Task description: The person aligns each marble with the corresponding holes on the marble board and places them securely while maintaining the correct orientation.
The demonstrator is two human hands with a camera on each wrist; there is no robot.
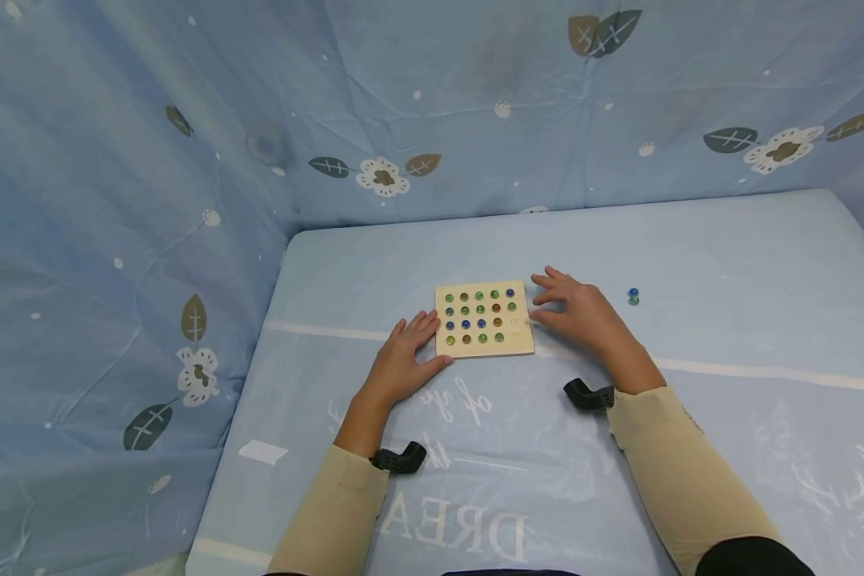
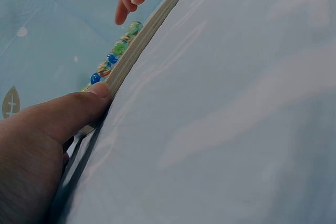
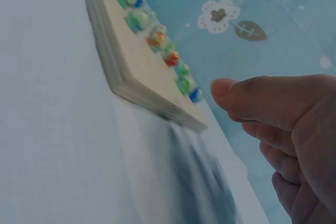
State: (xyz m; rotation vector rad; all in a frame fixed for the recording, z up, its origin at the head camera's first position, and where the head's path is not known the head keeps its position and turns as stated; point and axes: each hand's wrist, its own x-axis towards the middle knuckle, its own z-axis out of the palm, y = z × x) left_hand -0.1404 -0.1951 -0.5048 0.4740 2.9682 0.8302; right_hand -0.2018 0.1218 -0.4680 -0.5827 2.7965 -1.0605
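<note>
A pale wooden board lies flat on the table, its rows of round hollows mostly filled with glass marbles in green, blue and amber. Two hollows at the near end of its right column hold no marble. At the left edge, my left hand touches the board with fingers extended and the thumb at the near corner. In the left wrist view that thumb presses on the board's side. My right hand hovers beside the right edge, fingers spread and nothing between them; its thumb shows apart from the board.
Two loose marbles, blue and green, sit close together on the table to the right of my right hand. A pale blue cloth printed with lettering covers the table. Patterned curtain hangs behind and to the left.
</note>
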